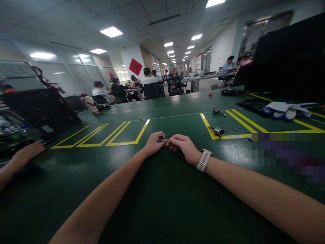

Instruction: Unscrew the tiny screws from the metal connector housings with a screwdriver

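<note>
A: What are the two hands doing out in front?

B: The left hand pinches a small metal ring between thumb and fingers, its opening turned up toward the camera. The right hand, just beside it, grips a thin metal pin whose tip touches the ring's side. Both hands are closed on their parts, neither one loose.

A: Why hold them so low?

B: Both wrists rest on the green worktop, which I judge steadies such small parts. The ring sits between the two hands, right at the fingertips, just off the surface.

A: Anything within reach?

B: Ahead of the right hand and off to its outer side, a short metal cylinder lies on a yellow marking line, and a few small dark screws are scattered just beyond it. Farther out lies a second small metal piece, then a red-handled screwdriver. Further outward from those lie white and blue gloves.

A: And on the other side?

B: Well apart from the left hand, another person's hand rests flat on the worktop by a dark open device. The right wrist wears a pale-strapped watch.
</note>
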`<state>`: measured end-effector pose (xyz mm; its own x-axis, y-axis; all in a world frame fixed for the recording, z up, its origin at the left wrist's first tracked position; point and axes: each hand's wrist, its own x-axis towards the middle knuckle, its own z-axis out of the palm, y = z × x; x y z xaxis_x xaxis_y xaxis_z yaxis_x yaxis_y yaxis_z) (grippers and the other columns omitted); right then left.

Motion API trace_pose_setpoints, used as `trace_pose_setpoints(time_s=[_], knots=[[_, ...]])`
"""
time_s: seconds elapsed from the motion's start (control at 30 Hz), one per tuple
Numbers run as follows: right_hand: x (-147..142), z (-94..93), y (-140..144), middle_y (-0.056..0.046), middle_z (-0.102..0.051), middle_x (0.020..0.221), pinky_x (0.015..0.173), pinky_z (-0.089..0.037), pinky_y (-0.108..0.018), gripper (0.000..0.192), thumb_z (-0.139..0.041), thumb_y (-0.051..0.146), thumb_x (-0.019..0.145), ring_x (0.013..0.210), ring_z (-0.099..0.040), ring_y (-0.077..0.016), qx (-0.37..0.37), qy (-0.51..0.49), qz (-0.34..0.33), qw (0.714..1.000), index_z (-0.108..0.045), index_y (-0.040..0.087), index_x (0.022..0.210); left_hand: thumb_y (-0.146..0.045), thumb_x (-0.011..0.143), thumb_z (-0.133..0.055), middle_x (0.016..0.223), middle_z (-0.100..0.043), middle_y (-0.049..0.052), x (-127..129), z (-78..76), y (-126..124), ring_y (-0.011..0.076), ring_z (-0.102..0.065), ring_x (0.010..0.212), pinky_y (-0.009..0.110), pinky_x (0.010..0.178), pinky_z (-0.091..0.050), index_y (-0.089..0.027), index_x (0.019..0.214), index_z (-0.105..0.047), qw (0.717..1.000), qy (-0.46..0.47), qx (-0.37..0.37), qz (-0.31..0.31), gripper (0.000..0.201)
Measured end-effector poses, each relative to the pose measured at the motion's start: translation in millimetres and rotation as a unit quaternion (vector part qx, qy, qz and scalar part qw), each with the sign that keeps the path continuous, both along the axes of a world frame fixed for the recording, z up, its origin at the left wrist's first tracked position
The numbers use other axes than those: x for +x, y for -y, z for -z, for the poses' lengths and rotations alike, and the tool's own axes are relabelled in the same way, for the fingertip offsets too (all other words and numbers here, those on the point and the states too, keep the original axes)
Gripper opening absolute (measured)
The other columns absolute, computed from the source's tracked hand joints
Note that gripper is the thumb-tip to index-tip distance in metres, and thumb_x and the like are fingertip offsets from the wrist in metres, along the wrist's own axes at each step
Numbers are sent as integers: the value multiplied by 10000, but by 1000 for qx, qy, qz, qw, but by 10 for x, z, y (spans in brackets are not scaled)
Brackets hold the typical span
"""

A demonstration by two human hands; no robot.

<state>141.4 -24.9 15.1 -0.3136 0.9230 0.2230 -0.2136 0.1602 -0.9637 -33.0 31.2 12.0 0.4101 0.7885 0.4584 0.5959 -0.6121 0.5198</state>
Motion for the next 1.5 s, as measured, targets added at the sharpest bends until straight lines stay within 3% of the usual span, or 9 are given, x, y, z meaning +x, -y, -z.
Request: trace_pose_setpoints(time_s=[0.4,0.87,1.23,1.5], knots=[[-24,-45,41,-13,-609,698,577,-370,-268,161,-521,273,751,615,-509,-120,10,1,60,998,-600,161,667,-235,704,-595,606,-498,-34,-3,22,-42,98,-456,566,213,545,-368,-156,652,-517,999,-17,33,-8,123],[4,-61,27,-35,-649,798,583,-382,-272,158,-516,302,749,622,-522,-116,-57,-24,12,998,-589,165,716,-338,708,-610,587,-453,-39,-8,-10,-4,87,-415,549,200,508,-342,-159,629,-481,998,67,-4,-10,234],[-22,-7,8,-17,-629,781,548,-369,-256,150,-540,309,756,595,-524,-106,-44,-16,13,999,-588,167,742,-242,700,-602,602,-458,-42,-10,38,-53,98,-422,571,216,544,-348,-166,635,-492,996,8,56,-64,149],[-4,-55,31,-21,-631,789,558,-375,-259,147,-543,309,749,602,-525,-108,-58,-26,11,998,-583,169,729,-289,696,-614,588,-445,-46,-11,4,-23,86,-404,547,204,512,-331,-162,621,-475,998,53,23,-17,203]])
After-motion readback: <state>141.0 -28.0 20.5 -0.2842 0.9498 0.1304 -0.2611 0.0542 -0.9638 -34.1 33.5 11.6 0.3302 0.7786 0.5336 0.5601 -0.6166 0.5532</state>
